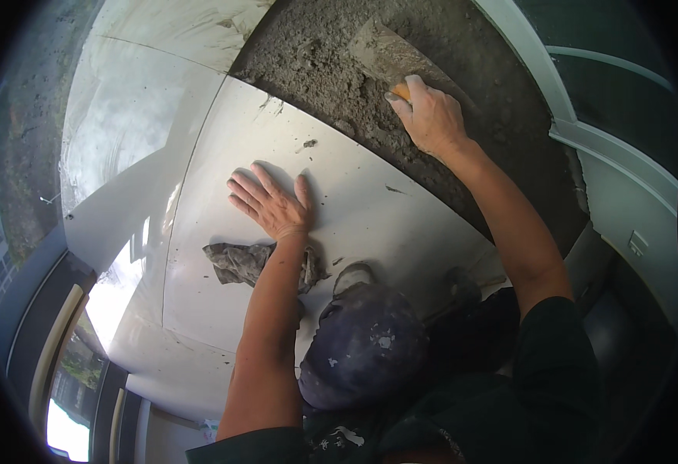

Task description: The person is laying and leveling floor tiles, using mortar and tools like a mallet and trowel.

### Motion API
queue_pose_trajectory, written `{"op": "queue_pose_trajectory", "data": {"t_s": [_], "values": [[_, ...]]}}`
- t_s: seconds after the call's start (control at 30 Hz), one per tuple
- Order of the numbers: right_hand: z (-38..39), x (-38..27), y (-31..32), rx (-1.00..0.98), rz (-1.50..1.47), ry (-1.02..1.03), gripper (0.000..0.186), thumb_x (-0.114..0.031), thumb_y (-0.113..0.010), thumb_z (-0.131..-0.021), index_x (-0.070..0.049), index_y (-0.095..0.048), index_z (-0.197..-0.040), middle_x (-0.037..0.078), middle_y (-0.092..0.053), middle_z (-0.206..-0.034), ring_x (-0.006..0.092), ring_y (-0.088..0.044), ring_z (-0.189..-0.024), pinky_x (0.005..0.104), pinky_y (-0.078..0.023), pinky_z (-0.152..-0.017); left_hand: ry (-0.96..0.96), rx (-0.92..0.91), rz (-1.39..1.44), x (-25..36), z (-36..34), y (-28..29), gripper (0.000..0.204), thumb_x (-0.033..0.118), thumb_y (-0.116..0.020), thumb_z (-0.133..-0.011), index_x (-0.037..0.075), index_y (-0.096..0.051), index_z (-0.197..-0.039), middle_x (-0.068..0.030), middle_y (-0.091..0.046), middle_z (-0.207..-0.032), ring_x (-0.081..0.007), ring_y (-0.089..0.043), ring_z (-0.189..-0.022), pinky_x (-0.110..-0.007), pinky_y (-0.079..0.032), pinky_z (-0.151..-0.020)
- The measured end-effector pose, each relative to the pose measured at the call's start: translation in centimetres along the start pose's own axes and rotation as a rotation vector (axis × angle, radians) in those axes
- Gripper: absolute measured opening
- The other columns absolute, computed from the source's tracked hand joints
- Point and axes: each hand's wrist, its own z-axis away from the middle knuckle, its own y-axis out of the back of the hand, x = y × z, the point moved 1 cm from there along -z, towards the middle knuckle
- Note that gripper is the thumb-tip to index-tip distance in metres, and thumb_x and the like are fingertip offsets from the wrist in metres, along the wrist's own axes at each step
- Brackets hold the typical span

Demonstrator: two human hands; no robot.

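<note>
My right hand (pixel 430 116) is closed around the orange-yellow handle of a trowel (pixel 408 58), whose broad blade rests on grey, crumbly mortar (pixel 300 58). Mortar coats much of the blade. To the left, my left hand (pixel 271 203) lies flat with spread fingers on a large, pale, glossy floor tile (pixel 385 220). Bits of mortar speckle that tile, whose far edge borders the mortar bed. A crumpled grey rag (pixel 238 263) lies on the tile, partly hidden behind my left forearm.
More laid tiles (pixel 134 100) extend to the left, with thin joints between them. A pale door or window frame (pixel 563 108) bounds the mortar on the right, above a wall with a socket (pixel 637 243). My dust-marked knee (pixel 366 344) is bent over the tile. Windows stand at lower left.
</note>
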Motion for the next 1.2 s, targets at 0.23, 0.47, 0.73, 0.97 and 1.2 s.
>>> {"op": "queue_pose_trajectory", "data": {"t_s": [0.23,0.47,0.73,0.97,1.2], "values": [[3.3,7.6,-0.4,0.118,0.014,-0.153,0.030,-0.031,-0.066,-0.094,-0.005,-0.054,-0.102,0.020,-0.071,-0.089,0.0417,-0.069,-0.082,0.0514,-0.054,-0.069,-0.025,0.044,0.012,-0.1,0.1,0.0,0.094,0.062,-0.047,-0.093,-0.001,-0.021,-0.158,-0.0348,-0.012,-0.162,-0.0476,0.000,-0.153,-0.056,0.004,-0.123],[11.6,3.5,-0.6,-0.038,-0.041,-0.028,0.033,-0.030,-0.070,-0.089,-0.006,-0.054,-0.106,0.017,-0.069,-0.088,0.0398,-0.069,-0.079,0.0509,-0.054,-0.067,-0.022,0.074,-0.044,-0.1,-0.1,-0.2,0.093,0.066,-0.041,-0.094,0.001,-0.022,-0.158,-0.0327,-0.013,-0.163,-0.0450,-0.001,-0.154,-0.054,0.004,-0.124],[11.5,-0.1,-6.5,-0.076,-0.025,0.036,0.038,-0.034,-0.072,-0.087,-0.006,-0.056,-0.106,0.016,-0.069,-0.088,0.0355,-0.072,-0.074,0.0472,-0.057,-0.066,-0.001,0.082,-0.042,-0.1,0.4,-0.9,0.097,0.073,-0.033,-0.095,0.001,-0.022,-0.158,-0.0324,-0.009,-0.163,-0.0448,-0.002,-0.154,-0.054,0.002,-0.124],[18.5,8.4,-3.1,0.141,-0.040,-0.176,0.035,-0.035,-0.072,-0.088,-0.007,-0.056,-0.102,0.016,-0.069,-0.087,0.0346,-0.071,-0.073,0.0479,-0.057,-0.063,-0.034,0.134,-0.081,0.0,0.4,-1.2,0.091,0.068,-0.037,-0.097,0.002,-0.020,-0.159,-0.0318,-0.012,-0.163,-0.0435,-0.005,-0.154,-0.052,0.000,-0.125],[22.6,18.8,-3.9,0.196,0.044,-0.273,0.035,-0.031,-0.073,-0.086,-0.007,-0.056,-0.104,0.015,-0.069,-0.089,0.0366,-0.070,-0.075,0.0470,-0.056,-0.064,-0.038,0.121,-0.044,0.6,0.5,-1.5,0.090,0.067,-0.036,-0.098,0.003,-0.018,-0.159,-0.0313,-0.011,-0.164,-0.0431,-0.005,-0.154,-0.053,0.000,-0.125]]}}
